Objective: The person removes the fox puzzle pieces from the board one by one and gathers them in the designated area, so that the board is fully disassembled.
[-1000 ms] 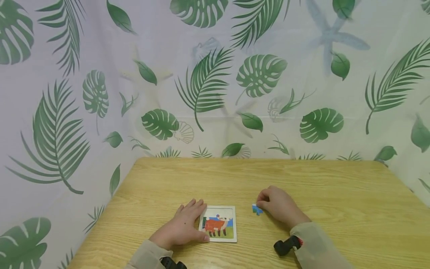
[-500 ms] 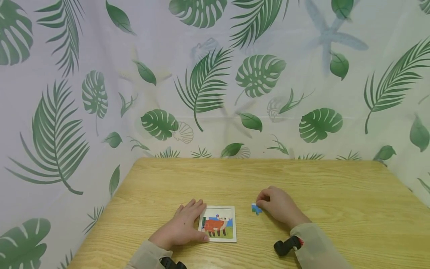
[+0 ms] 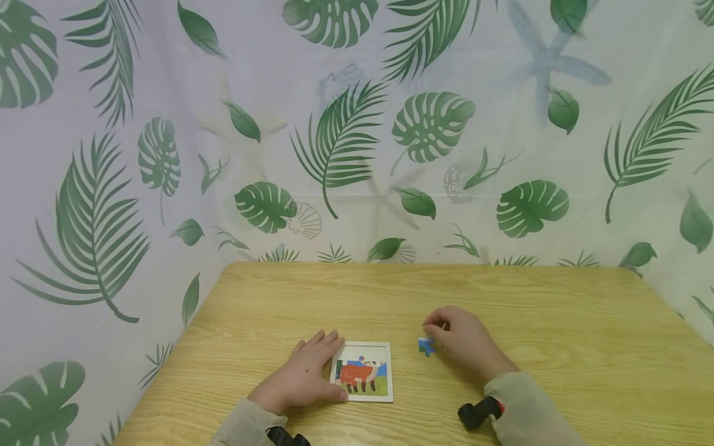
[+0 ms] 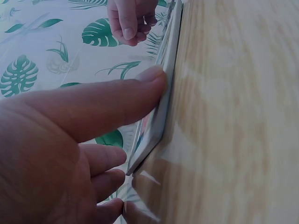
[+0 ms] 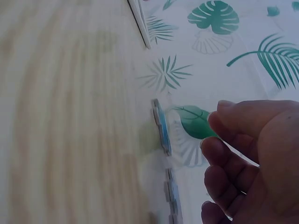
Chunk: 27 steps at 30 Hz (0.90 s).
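A small square puzzle tray (image 3: 390,371) with a pale rim lies on the table, showing a red-and-white animal on green and blue. My left hand (image 3: 304,375) rests along its left side with fingers spread, the thumb touching the lower left corner; the left wrist view shows the thumb (image 4: 107,105) straight against the rim. To the right lies a loose blue puzzle piece (image 3: 426,346). My right hand (image 3: 465,341) hovers just over and beside it, fingers loosely bent. In the right wrist view nothing shows between thumb and fingertips, and the piece (image 5: 161,128) lies apart from them.
More loose puzzle pieces (image 5: 173,196) lie near the first in the right wrist view; the right hand hides them in the head view. The wood-grain table (image 3: 502,291) meets a leaf-print cloth (image 3: 357,155) behind.
My right hand's fingertips have lifted off the blue puzzle piece and shifted slightly up and away, uncovering more of it. My left hand and the puzzle tray have stayed put.
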Tool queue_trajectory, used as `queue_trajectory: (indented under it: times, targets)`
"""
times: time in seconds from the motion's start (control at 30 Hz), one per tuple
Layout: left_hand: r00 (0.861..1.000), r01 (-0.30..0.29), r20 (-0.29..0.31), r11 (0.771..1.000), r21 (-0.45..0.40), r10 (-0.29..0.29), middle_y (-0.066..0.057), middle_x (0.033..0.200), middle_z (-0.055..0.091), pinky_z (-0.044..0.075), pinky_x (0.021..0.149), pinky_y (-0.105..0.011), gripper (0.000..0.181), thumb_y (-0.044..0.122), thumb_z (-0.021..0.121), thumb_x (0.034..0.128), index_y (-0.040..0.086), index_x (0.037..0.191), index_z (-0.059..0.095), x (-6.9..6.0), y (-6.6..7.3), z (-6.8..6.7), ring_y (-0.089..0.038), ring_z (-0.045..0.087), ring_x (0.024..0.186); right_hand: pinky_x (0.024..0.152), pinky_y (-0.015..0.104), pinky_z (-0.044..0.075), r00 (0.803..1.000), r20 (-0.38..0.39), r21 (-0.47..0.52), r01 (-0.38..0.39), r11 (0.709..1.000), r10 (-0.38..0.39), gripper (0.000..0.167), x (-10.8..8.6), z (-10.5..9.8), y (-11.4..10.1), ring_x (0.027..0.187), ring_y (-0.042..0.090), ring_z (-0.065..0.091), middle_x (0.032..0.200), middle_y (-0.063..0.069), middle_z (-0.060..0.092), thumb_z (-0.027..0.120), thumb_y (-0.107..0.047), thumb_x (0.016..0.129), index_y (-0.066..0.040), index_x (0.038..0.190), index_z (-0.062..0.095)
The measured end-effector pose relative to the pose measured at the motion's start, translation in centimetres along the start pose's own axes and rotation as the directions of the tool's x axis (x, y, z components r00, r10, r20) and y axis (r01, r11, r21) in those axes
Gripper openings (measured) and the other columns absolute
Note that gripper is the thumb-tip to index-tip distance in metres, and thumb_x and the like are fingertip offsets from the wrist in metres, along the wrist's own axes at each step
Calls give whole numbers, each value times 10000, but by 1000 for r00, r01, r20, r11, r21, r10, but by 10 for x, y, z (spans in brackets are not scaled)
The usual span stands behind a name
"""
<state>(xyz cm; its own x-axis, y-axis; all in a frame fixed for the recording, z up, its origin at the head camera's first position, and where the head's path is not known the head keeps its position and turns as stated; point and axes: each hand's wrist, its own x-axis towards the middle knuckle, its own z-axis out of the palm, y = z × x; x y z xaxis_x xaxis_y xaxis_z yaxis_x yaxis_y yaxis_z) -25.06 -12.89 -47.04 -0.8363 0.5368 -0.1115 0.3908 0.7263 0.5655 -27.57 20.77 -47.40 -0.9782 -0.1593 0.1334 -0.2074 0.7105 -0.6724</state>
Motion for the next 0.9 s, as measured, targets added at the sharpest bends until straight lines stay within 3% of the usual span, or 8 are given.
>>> queue_trajectory:
  times: [0.27, 0.6, 0.9]
  targets:
    - [999, -27, -19, 999, 19, 28, -131, 1648, 253, 47, 1167, -660, 977, 459, 834, 780, 99, 1571, 389, -2, 3, 1, -396, 124, 1523, 705, 349, 468, 999, 40, 45, 34, 998, -35, 57, -6, 4, -22, 785, 156, 536, 918, -59, 630, 690, -237, 978, -199, 976, 732]
    - [996, -84, 41, 996, 6, 84, -173, 1652, 209, 37, 1167, -657, 888, 428, 829, 784, 225, 1557, 442, -1, 9, 4, -380, 93, 1529, 714, 313, 478, 983, 124, 2, 135, 991, -135, 45, -11, 23, -45, 771, 109, 536, 912, -106, 622, 708, -197, 961, -197, 977, 749]
    - [994, -80, 76, 996, 42, 77, -140, 1672, 160, 38, 1176, -639, 716, 441, 779, 849, 338, 1506, 513, -4, 12, 5, -356, 61, 1537, 729, 344, 485, 963, 237, 44, 123, 991, -130, 99, -18, 34, -54, 787, 112, 566, 902, -102, 618, 700, -251, 963, -183, 1025, 736]
